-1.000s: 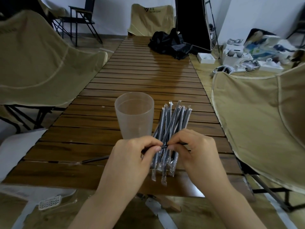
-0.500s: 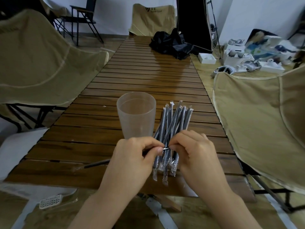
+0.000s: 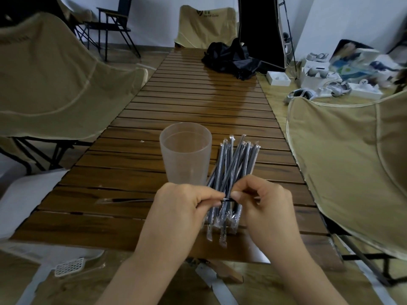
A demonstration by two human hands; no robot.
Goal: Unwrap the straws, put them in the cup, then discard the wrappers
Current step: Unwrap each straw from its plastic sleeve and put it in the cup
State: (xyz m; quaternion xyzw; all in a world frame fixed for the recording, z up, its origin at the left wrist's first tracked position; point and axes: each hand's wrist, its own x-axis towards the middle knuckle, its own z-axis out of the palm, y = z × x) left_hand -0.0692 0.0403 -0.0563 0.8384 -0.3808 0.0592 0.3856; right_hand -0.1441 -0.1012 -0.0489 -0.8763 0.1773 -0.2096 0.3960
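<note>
A frosted plastic cup stands upright on the slatted wooden table, with no straw in it. Right of it lies a pile of several black straws in clear wrappers. My left hand and my right hand hold one wrapped straw crosswise over the near end of the pile. Both pinch it where their fingertips almost meet. Its clear wrapper end sticks out to the left above the table.
Tan folding chairs stand on the left, on the right and at the far end. A black bag lies on the far part of the table. White boxes and headsets clutter the floor at right.
My two hands have drawn closer together along the straw, so the fingertips nearly touch now. The cup and the pile have stayed in place.
</note>
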